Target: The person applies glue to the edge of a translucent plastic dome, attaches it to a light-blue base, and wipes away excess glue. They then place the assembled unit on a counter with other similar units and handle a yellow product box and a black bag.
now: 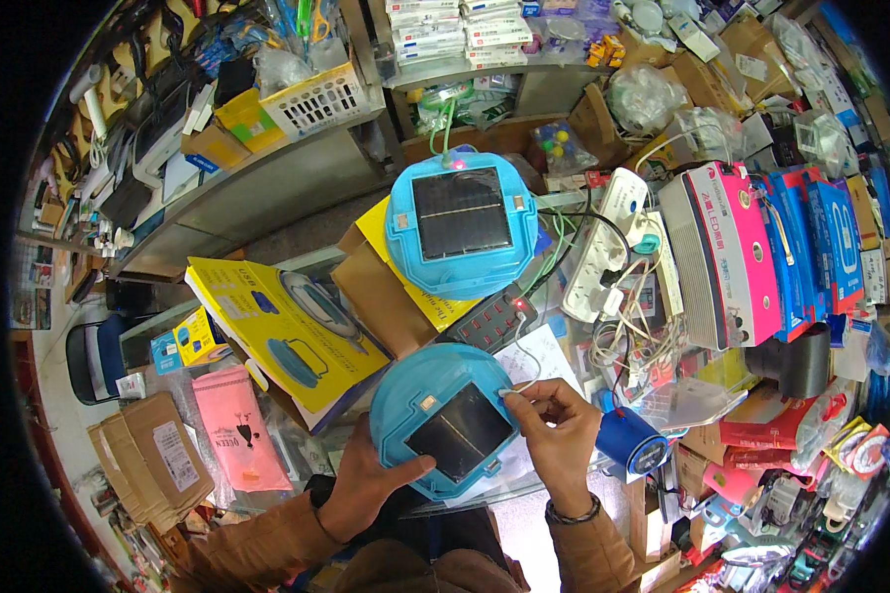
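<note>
My left hand (368, 482) grips the left edge of a round light-blue solar lamp (398, 395), its thumb lying over the rim by the dark solar panel (460, 430). At the lamp's right edge, my right hand (562, 430) pinches the end of a thin white cable (532, 358); whether the plug sits in the lamp cannot be made out. Beyond it, a second blue solar lamp (405, 259) rests on a yellow box, with a green cable (449, 127) at its top and a small red light glowing there. A black charging hub (492, 318) lies between the two lamps.
An open yellow carton (292, 336) stands left of the near lamp. White power strips (598, 257) and tangled cables lie to the right, beside a pink-sided box (737, 252). A blue cylinder (628, 440) sits near my right hand. A pink package (239, 425) lies at left.
</note>
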Demonstrator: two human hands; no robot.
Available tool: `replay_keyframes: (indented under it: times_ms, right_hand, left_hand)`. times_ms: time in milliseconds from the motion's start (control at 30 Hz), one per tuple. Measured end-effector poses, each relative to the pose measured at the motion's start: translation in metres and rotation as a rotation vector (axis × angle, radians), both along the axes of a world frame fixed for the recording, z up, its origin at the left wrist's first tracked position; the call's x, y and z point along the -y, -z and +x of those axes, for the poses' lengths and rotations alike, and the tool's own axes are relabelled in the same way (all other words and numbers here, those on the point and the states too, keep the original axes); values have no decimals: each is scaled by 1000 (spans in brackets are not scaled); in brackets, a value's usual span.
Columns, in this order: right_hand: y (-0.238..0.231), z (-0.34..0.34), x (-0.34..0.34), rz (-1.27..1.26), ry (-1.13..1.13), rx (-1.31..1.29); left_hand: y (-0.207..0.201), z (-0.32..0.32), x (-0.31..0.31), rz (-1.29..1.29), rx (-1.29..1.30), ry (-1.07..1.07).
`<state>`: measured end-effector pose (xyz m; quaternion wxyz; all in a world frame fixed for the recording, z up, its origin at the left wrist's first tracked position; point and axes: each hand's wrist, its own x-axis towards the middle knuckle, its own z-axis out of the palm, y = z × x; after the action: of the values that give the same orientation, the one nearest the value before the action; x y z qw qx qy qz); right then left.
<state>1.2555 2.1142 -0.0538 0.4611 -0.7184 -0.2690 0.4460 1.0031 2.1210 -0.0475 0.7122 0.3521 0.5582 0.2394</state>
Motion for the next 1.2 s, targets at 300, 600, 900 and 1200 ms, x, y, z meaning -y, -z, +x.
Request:
replay_keyframes:
  times_ms: [300,600,900,1200]
  right_hand:
    - [4,-12,2,75,-32,194]
    - [1,-5,-3,-33,-65,88]
    - [3,11,58,10,198,70]
    - [15,-5,101,-188,236,-797]
  left_hand:
    - [-14,12,-5,10,-29,-9]
    - [-10,14,-5,-9,-9,-31]
    - [-10,22,-11,-204,205,-90]
    - [-1,30,-1,-171,192,-28]
